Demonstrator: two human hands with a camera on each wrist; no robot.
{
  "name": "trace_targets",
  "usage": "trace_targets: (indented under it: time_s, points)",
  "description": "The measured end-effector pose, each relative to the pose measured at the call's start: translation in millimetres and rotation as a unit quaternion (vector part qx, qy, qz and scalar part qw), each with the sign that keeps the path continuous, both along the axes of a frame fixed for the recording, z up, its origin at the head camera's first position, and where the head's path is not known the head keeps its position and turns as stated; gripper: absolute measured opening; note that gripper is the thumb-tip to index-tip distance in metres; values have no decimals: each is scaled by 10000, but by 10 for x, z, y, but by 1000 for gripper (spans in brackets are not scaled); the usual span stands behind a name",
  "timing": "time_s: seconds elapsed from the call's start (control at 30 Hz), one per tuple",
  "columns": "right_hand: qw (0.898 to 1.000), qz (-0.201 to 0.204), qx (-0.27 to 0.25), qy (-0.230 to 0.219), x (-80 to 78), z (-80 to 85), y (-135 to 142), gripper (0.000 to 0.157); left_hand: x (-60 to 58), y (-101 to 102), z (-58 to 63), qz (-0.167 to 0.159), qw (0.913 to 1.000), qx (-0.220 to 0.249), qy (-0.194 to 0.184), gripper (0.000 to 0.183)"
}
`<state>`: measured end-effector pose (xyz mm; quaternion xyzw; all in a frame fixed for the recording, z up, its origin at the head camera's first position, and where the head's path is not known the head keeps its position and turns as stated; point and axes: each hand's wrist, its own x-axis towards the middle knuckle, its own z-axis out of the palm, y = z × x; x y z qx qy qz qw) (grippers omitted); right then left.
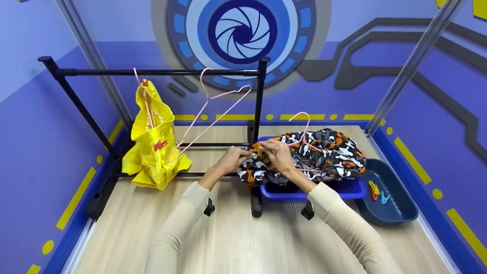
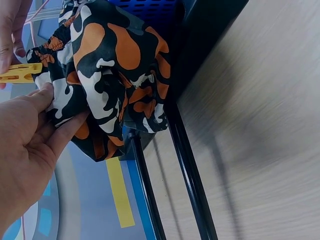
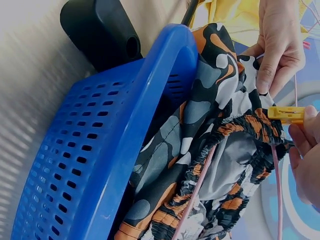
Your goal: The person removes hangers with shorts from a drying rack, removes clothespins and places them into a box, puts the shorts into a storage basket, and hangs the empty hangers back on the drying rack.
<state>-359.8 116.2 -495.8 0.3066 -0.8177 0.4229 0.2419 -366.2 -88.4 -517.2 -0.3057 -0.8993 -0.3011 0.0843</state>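
From here, my right fingers (image 3: 299,137) pinch the yellow clip (image 3: 285,114); it points left, its tip at the spotted cloth (image 2: 112,62) my left fingers (image 3: 270,65) hold.

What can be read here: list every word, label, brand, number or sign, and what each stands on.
No readable text in any view.
Wall: only shapes, namely a round emblem, dark bands, yellow dashes and dots.
Patterned cloth: orange, white, gray and black blotches, no lettering visible.
Yellow cloth, basket and tub: no legible marks.
Yellow clothespin: any marking is too small to read.
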Motion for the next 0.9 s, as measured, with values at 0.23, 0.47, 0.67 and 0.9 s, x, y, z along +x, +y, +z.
trace_targets:
  time_s: [0.23, 0.47, 0.67, 0.9]
  points:
    - [9995, -34, -265, 141, -2, 10, 3, 20, -8, 9, -9, -55, 10000, 60, -42, 22]
    - [9963, -230, 333, 754, 17, 113, 48, 24, -15, 9, -49, -192, 9996, 140, 115, 20]
    - [9892, -485, 786, 1141, -5, 335, 131, 37, -21, 22, -62, -167, 9997, 158, 0, 21]
    - [9963, -821, 17, 251, -153, 694, 431, 41, 0, 20, -53, 38, 9985, 136, -530, 23]
